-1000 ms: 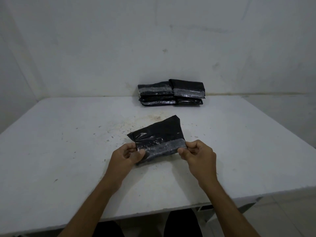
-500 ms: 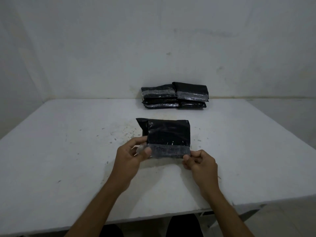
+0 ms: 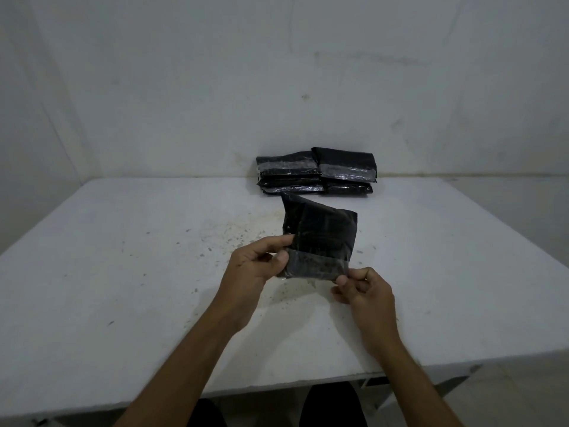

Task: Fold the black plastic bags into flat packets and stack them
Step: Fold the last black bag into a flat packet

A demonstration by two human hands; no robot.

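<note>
Above the table (image 3: pixel 123 272), the left hand (image 3: pixel 255 266) pinches the bag's (image 3: pixel 320 238) lower left edge; the right hand (image 3: pixel 366 291) pinches its lower right corner. The stack (image 3: pixel 317 174) lies beyond the bag.

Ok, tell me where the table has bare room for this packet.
Bare white table stretches left and right of the two stacks of folded black plastic packets, and between them and both hands. Crowded only at the far middle edge, by the wall.
</note>
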